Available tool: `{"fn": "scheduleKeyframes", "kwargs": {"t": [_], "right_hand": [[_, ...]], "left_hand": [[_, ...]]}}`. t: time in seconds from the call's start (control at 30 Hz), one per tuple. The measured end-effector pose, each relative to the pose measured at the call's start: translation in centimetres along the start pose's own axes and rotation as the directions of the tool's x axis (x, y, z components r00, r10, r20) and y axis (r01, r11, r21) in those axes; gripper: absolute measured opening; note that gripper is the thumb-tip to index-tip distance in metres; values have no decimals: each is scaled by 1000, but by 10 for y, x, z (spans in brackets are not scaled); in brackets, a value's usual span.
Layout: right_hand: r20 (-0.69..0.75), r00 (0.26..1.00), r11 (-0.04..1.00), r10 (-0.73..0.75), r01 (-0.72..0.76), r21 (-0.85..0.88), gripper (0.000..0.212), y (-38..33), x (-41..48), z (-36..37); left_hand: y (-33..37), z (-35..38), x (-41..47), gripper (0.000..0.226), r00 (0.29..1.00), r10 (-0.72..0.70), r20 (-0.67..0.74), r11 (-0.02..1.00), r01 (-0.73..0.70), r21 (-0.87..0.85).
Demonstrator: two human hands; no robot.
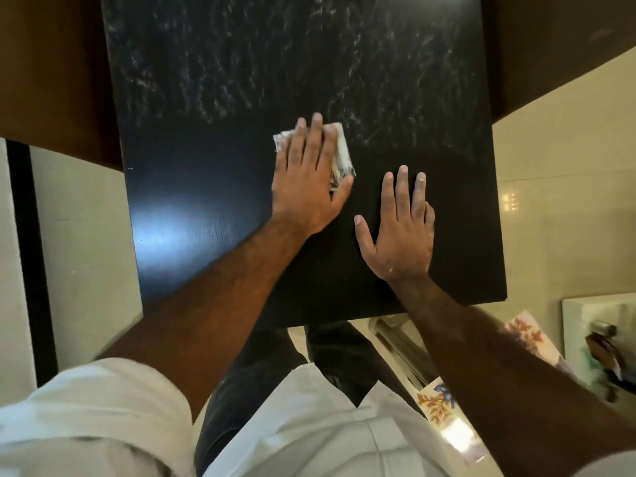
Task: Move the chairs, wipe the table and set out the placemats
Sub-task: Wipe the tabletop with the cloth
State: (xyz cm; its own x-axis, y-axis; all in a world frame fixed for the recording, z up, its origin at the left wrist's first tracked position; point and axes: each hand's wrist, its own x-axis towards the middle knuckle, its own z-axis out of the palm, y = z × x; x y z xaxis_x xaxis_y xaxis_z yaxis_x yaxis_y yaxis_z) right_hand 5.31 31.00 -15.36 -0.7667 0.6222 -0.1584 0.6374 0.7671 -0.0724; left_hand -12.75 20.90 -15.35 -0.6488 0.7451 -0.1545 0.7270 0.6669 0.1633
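Black square wooden table (206, 98): we are pressing a white folded cloth (344, 151) onto its middle with our flat left hand (309, 182), and resting our spread right hand (397, 241) just beside.

Tabletop (213, 208): dark wood grain, satin sheen near, whitish streaky film far. Cloth (340, 149): pale woven fabric, frayed edge. Floor (557, 187): glossy cream tile.

No word, label, brand or number can be read anywhere in my view. The cloth (342, 149) under my left hand (309, 180) carries only a blurred pattern, and the placemats (437, 406) at near right show coral-like prints, not lettering.
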Motion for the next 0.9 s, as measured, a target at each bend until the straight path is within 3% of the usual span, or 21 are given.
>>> {"fn": "scheduleKeyframes", "kwargs": {"t": [0.17,0.33,0.5,0.73,0.9], "right_hand": [[3,990,989,141,-141,44,92,-1,4,0],[1,989,988,146,-146,45,93,-1,6,1],[17,990,988,140,-141,67,93,1,7,0],[-23,991,988,129,-126,92,95,4,6,4],[-20,992,987,127,-124,105,97,7,7,5]], "left_hand": [[-24,6,-32,93,1000,19,16,1000,-19,23],[-52,0,-18,90,993,-115,-4,992,115,43],[-19,-4,37,88,982,-184,-48,983,184,-7],[72,8,63,89,995,99,-20,995,-98,26],[64,14,49,87,980,199,3,979,-199,51]]}}
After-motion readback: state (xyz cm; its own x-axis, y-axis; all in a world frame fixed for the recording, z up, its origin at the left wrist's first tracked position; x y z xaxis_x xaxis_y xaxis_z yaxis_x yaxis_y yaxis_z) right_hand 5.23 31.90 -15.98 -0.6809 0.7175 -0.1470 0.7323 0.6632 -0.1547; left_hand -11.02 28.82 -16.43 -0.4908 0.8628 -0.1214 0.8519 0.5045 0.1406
